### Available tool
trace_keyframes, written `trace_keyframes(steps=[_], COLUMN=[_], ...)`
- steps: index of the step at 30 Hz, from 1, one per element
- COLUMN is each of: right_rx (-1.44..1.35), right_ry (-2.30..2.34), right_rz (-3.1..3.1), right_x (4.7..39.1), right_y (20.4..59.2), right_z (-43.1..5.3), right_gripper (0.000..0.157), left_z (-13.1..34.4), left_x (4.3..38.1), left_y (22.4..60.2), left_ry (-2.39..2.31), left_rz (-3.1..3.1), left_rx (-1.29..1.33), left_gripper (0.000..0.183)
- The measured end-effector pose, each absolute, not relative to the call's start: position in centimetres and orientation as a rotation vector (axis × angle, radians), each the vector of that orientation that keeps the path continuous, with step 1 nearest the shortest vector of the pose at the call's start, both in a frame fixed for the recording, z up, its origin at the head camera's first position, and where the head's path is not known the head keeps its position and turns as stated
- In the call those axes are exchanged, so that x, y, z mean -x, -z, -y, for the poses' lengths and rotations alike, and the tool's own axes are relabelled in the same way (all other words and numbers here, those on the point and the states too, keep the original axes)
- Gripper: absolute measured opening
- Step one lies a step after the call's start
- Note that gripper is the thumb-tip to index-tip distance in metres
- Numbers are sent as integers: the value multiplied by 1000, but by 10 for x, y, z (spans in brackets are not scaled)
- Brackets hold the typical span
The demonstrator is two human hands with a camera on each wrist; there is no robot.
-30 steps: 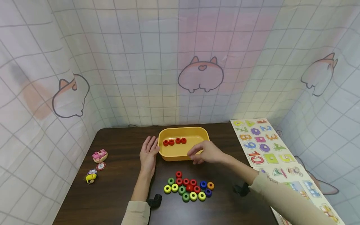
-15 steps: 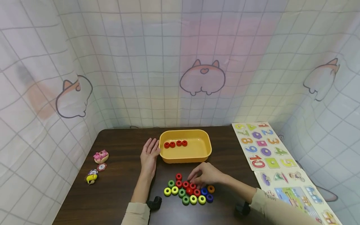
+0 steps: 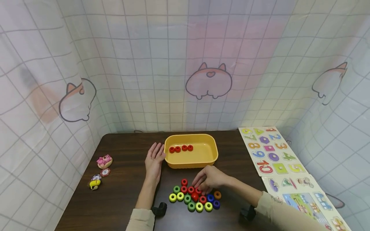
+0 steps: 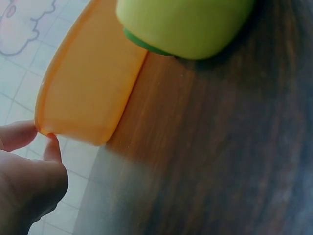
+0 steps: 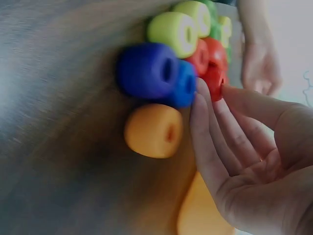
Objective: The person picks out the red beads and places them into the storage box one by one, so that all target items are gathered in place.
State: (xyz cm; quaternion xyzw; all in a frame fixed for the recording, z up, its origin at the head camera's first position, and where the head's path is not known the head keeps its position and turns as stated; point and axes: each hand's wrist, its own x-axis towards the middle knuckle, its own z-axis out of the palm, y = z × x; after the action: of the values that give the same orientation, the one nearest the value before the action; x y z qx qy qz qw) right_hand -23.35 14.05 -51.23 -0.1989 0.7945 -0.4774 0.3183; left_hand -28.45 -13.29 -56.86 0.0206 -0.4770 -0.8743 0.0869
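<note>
My right hand (image 3: pixel 210 178) is over the back of a group of coloured ring beads, thumb and fingertips pinching a red bead (image 5: pixel 214 84) at its edge. The bead still sits among the others. Beside my left hand (image 3: pixel 153 160) is a yellow tray (image 3: pixel 214 157); its thumb and a fingertip touch the tray's left rim, the fingers fairly straight. Inside the tray a row of several red beads (image 3: pixel 177 149) lies toward the left. Blue beads (image 3: pixel 210 198), an orange bead (image 3: pixel 217 195), yellow beads (image 3: pixel 199 207) and green beads (image 3: pixel 187 199) surround the pinched one.
Puzzle boards with numbers and pictures (image 3: pixel 277 168) lie along the table's right side. At the left are a pink toy (image 3: pixel 104 161), a red-and-white chip (image 3: pixel 105 172) and a yellow toy (image 3: pixel 94 184). A printed curtain (image 3: pixel 138 96) encloses the table.
My right hand has come down from the tray's right front edge to the bead group and now pinches a red bead. My left hand stays at the tray's rim.
</note>
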Motion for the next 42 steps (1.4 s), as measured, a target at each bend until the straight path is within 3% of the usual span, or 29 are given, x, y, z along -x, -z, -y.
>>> trace_keyframes(steps=[6, 13, 20, 27, 32, 42], right_rx=[542, 446, 260, 67, 78, 495], right_ry=[1285, 1332, 1313, 1226, 1214, 1290], right_rz=[-2079, -2170, -2288, -2430, -2468, -2456], right_x=[256, 311, 365, 392, 385, 319], right_y=[478, 444, 464, 503, 505, 443], right_z=[-142, -141, -134, -123, -126, -137], right_gripper=[22, 24, 28, 22, 23, 18], left_z=[133, 134, 134, 133, 129, 132], left_x=[284, 283, 282, 284, 284, 286], left_y=[568, 567, 568, 569, 570, 569], left_ry=[2601, 2600, 2596, 2592, 2618, 2628], left_rz=[1432, 1439, 1439, 1425, 1410, 1378], left_rx=[-73, -46, -53, -33, -27, -20], left_gripper=[64, 64, 64, 63, 64, 64])
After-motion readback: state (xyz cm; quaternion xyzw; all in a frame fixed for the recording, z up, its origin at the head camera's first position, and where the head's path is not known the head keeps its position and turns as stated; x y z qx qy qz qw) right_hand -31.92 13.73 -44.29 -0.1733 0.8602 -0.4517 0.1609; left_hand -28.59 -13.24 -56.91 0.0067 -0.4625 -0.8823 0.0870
